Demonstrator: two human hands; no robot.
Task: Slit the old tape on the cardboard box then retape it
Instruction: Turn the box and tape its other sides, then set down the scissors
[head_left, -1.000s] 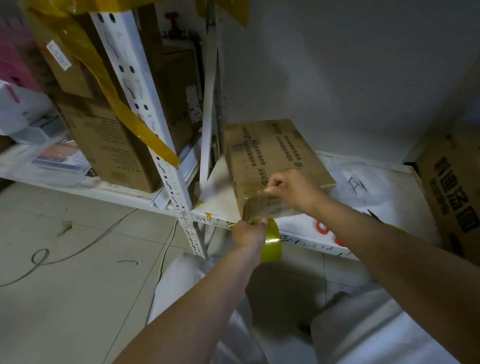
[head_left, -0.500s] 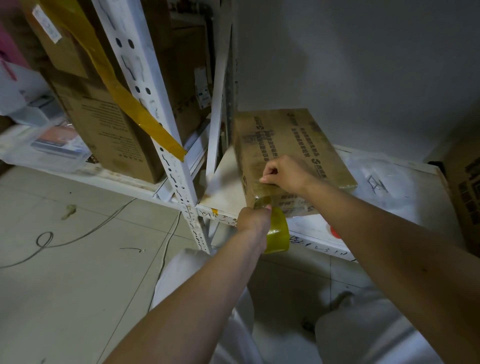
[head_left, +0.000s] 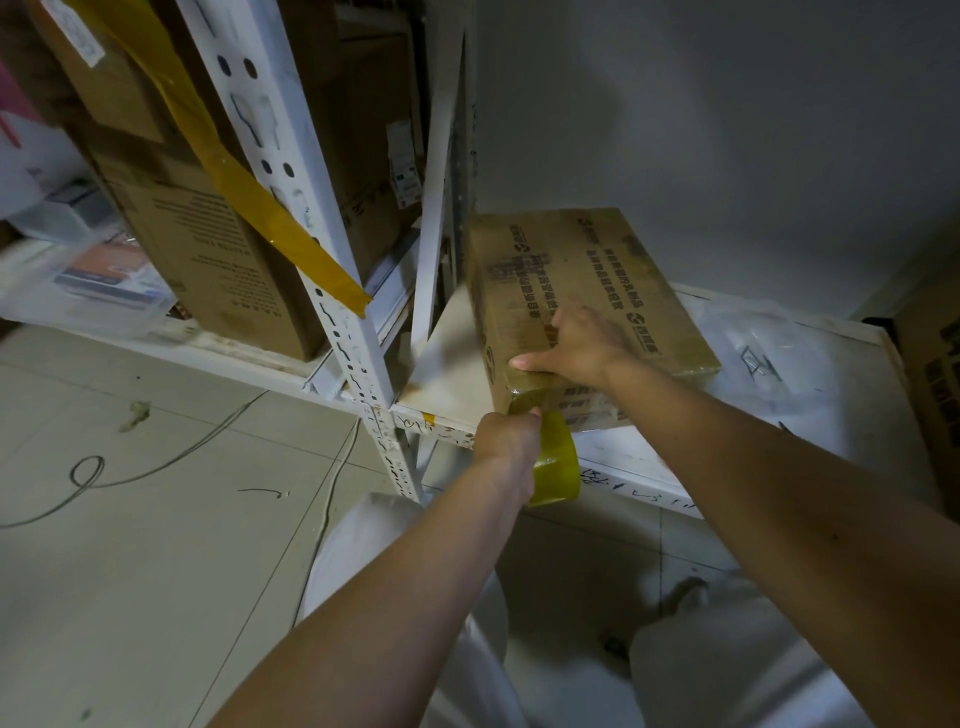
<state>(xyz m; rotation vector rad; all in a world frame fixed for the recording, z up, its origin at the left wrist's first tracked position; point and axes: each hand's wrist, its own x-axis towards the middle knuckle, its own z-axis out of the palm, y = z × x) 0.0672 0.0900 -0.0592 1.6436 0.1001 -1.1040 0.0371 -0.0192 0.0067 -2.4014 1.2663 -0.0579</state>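
A flat cardboard box with printed text lies on the low white shelf, its near end overhanging the shelf's front edge. My right hand lies flat on the box top near that end, thumb stretched along the front edge. My left hand grips a roll of yellow-green tape just below the box's near end. A short strip runs from the roll up onto the box's front face.
A white perforated shelf post stands left of the box, with a loose strip of yellow tape hanging across it. Larger cardboard boxes fill the left shelf. Another box stands at the right edge. A cable lies on the tiled floor.
My right hand has gone from pinching at the box's front edge to lying flat on its top. My left hand has kept the roll just below the box's near end.
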